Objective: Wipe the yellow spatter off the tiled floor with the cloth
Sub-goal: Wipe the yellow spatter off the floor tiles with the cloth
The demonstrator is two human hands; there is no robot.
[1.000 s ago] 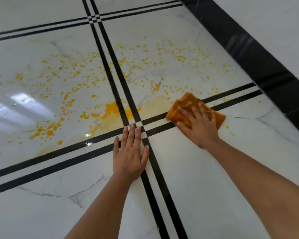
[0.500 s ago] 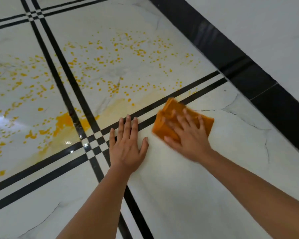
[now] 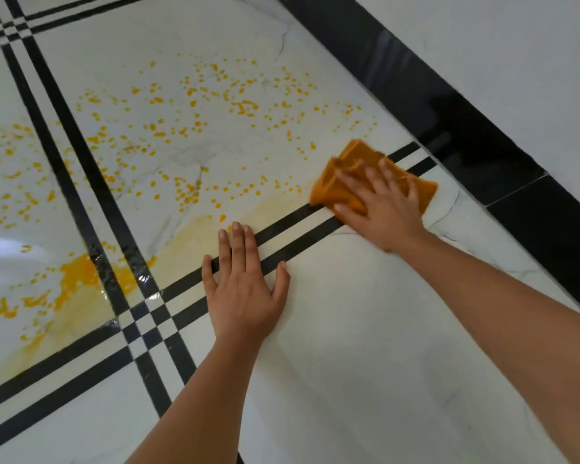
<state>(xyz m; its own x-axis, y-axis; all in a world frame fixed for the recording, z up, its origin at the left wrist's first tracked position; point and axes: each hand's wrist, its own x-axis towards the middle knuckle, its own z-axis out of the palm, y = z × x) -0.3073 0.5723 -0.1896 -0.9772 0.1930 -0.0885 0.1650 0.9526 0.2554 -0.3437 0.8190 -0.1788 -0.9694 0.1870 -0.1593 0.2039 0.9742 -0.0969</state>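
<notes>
Head view: the right hand (image 3: 382,209) is pressing flat on the orange cloth (image 3: 352,159), with its fingers (image 3: 387,172) spread and almost straight, not curled round the fabric. The left hand (image 3: 245,289) is resting palm down on the tiled floor (image 3: 349,346), fingers straight and close together, thumb out to the right, holding nothing. Its fingertips are lying across the pair of black stripes (image 3: 292,229). The two hands are apart.

The cloth is lying crumpled at the right centre of the frame, over the right end of those stripes and near the black border (image 3: 449,112) below the wall (image 3: 499,45). One corner is pointing toward the top of the frame. Its longer side appears to be running from upper left to lower right, roughly along the border.

Yellow spatter (image 3: 195,128) is covering the tile in the upper centre. A thicker yellow pool (image 3: 77,276) is sitting at the left, and a pale smear (image 3: 195,236) is trailing along the stripes.

Compared with half a second ago, the cloth is lying farther right along the stripes and farther from the left hand. Compared with a second ago, the left hand is resting farther right of the stripe crossing (image 3: 151,316).
</notes>
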